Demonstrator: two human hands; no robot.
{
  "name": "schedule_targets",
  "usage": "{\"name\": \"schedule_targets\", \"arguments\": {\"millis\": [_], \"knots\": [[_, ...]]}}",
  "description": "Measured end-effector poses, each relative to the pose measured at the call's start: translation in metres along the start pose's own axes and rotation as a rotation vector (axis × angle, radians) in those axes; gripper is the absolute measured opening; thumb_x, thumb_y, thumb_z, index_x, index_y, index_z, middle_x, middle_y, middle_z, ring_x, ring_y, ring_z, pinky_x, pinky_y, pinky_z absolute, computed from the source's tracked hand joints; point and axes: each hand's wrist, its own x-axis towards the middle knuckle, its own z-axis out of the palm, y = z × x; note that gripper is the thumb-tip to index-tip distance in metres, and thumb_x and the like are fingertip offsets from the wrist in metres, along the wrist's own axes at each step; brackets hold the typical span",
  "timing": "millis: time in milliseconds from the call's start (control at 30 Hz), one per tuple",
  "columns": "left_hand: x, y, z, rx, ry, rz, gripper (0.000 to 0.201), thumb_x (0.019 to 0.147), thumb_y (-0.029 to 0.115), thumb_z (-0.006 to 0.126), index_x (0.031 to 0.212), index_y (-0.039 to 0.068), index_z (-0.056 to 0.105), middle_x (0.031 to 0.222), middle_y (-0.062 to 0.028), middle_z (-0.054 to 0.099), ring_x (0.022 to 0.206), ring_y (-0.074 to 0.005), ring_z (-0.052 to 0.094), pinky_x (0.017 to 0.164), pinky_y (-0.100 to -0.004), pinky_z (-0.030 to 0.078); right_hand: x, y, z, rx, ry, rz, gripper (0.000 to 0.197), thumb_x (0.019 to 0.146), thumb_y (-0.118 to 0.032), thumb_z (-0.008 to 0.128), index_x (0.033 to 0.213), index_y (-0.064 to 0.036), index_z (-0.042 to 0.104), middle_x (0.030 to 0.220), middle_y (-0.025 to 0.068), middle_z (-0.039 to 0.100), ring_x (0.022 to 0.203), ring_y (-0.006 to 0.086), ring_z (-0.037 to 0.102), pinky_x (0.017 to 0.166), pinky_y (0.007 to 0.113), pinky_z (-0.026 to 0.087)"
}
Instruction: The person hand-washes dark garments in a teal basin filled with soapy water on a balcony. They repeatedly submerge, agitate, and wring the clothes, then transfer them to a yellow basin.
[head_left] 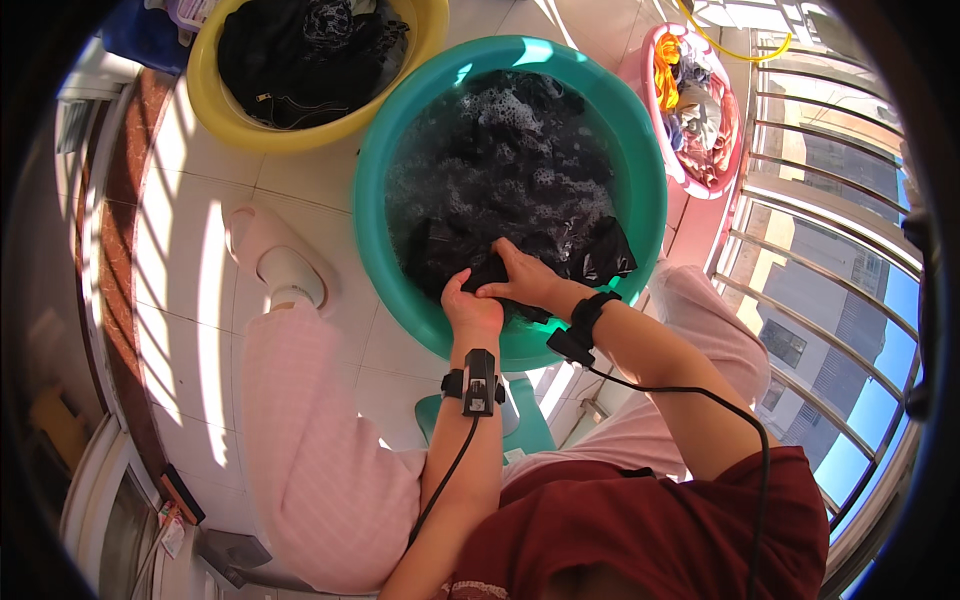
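Note:
A teal wash basin (640, 200) stands on the tiled floor, full of dark soapy water and black clothes (500, 170). Both hands meet at its near rim. My left hand (468, 305) is closed around a bunch of wet black cloth (600, 255). My right hand (520, 275) presses on the same cloth, its fingers wrapped over it and touching the left hand. Each wrist carries a black band with a cable running back along the forearm.
A yellow basin (215, 110) holding dark clothes stands at the far left. A pink basin (722, 160) with coloured clothes sits at the far right beside a metal railing (830, 200). My knees in pink trousers flank the teal basin; a small teal stool (530, 420) lies below.

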Motion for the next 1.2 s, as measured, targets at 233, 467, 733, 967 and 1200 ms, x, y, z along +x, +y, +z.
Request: {"name": "schedule_targets", "arguments": {"millis": [233,467,733,967,1200], "knots": [[0.0,-0.007,0.015,0.438,0.317,0.177,0.051,0.082,0.025,0.071,0.124,0.004,0.052,0.123,-0.0065,0.054,0.111,-0.0169,0.05,0.095,-0.0303,0.036,0.054,-0.004,0.021,-0.168,0.043,0.265,0.077,0.074,-0.032,0.074,0.132,0.0005,0.034,0.114,0.0268,0.059,0.112,0.0383,0.056,0.092,0.044,0.046],[-0.019,-0.007,0.034,0.362,-0.079,0.097,0.083,0.077,0.057,0.071,0.127,-0.004,0.045,0.122,-0.0123,0.054,0.106,-0.023,0.056,0.091,-0.0365,0.048,-0.038,-0.019,-0.047,0.304,-0.034,-0.182,0.047,0.081,-0.019,0.069,0.123,0.0004,0.058,0.116,0.0153,0.063,0.107,0.0212,0.06,0.094,0.031,0.045],[-0.038,-0.03,0.041,0.329,-0.19,0.092,0.041,0.084,0.023,0.065,0.11,-0.007,0.057,0.105,-0.0118,0.062,0.089,-0.0229,0.063,0.075,-0.0337,0.053,-0.077,-0.051,-0.045,0.258,0.331,-0.082,0.032,0.09,-0.029,0.063,0.093,0.0025,0.063,0.071,0.0157,0.062,0.061,0.0193,0.053,0.059,0.035,0.044],[-0.024,-0.028,0.032,0.46,-0.274,0.365,0.046,0.085,0.009,0.068,0.126,-0.001,0.051,0.122,-0.0075,0.056,0.109,-0.0181,0.055,0.093,-0.0315,0.047,-0.017,-0.014,-0.043,0.189,0.333,0.256,0.041,0.092,-0.042,0.056,0.094,-0.0013,0.065,0.081,0.0215,0.064,0.081,0.0379,0.063,0.07,0.044,0.047],[0.005,-0.008,-0.009,0.767,-0.062,0.19,0.041,0.087,0.008,0.064,0.126,0.009,0.051,0.116,-0.0039,0.057,0.105,-0.0152,0.055,0.086,-0.03,0.044,0.027,-0.02,-0.02,-0.156,-0.01,-0.068,0.082,0.077,-0.056,0.069,0.144,-0.0279,0.031,0.133,0.0142,0.048,0.119,0.0379,0.051,0.1,0.056,0.036]]}}
